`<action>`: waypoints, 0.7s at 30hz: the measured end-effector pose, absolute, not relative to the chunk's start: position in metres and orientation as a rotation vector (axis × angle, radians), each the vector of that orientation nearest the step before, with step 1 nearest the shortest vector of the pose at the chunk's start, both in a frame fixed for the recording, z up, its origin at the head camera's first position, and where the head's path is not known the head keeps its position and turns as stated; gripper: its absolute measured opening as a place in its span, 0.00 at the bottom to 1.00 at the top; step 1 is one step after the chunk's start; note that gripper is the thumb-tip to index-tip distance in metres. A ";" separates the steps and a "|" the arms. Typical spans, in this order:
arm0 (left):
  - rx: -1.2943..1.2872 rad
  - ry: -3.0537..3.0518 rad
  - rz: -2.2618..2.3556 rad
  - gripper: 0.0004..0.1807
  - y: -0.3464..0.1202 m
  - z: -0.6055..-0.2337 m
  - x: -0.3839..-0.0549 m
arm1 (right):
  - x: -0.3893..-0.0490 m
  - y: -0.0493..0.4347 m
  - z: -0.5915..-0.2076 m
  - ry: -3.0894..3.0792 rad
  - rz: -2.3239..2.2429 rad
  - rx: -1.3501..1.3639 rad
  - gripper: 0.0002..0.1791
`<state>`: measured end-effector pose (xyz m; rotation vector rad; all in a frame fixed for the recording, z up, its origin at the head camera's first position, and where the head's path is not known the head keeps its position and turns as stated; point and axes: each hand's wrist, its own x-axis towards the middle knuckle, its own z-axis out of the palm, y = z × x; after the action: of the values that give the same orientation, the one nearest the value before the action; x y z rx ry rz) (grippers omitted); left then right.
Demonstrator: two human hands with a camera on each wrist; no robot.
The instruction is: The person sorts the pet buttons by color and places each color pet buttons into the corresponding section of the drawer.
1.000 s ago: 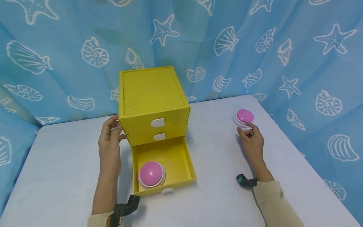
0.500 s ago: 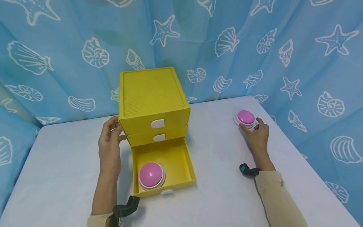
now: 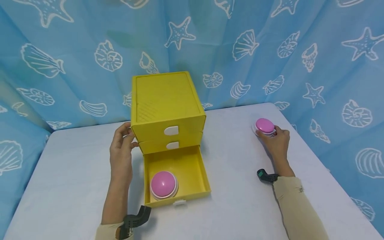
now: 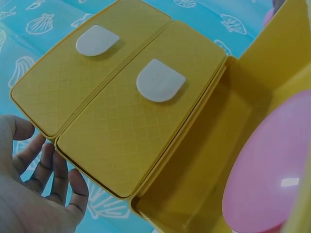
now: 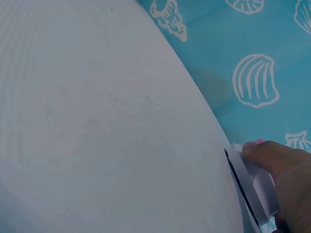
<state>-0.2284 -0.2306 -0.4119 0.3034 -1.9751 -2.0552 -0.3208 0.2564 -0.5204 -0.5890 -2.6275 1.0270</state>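
Observation:
A yellow drawer cabinet [image 3: 166,96] stands at the back of the table, its bottom drawer [image 3: 195,170] pulled out. Inside the drawer, at its left front, sits a pink push button [image 3: 163,184] on a white base. My left hand [image 3: 121,150] is at the cabinet's left side, fingertips against its edge in the left wrist view and nothing gripped. Far to the right, a second pink push button [image 3: 265,125] is held by my right hand [image 3: 277,143], thumb and fingers on its white base [image 5: 252,187]. Whether that base is lifted off the table I cannot tell.
White cloth covers the table [image 3: 231,186]. Behind it and along the right hangs a blue curtain [image 3: 216,40] with shell prints. Two closed drawers with white handles [image 3: 171,130] lie above the pulled-out one. The table's right edge runs close by the right hand.
My right hand has moved right and forward from the near side of the far button and now grips its base. The left hand stays at the cabinet. The head view has shifted slightly.

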 end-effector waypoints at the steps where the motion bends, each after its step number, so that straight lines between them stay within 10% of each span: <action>1: 0.299 -1.975 -2.061 0.19 -0.230 -0.412 -0.229 | -0.319 0.258 -0.519 -2.612 1.039 -0.599 0.52; 21: 0.266 -1.945 -2.062 0.18 -0.228 -0.416 -0.229 | -0.273 0.223 -0.518 -2.502 1.174 -0.409 0.47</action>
<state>-0.2286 -0.2284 -0.4156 0.2658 -1.9447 -2.0621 -0.2726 0.2231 -0.5184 -0.4093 -2.5020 1.1745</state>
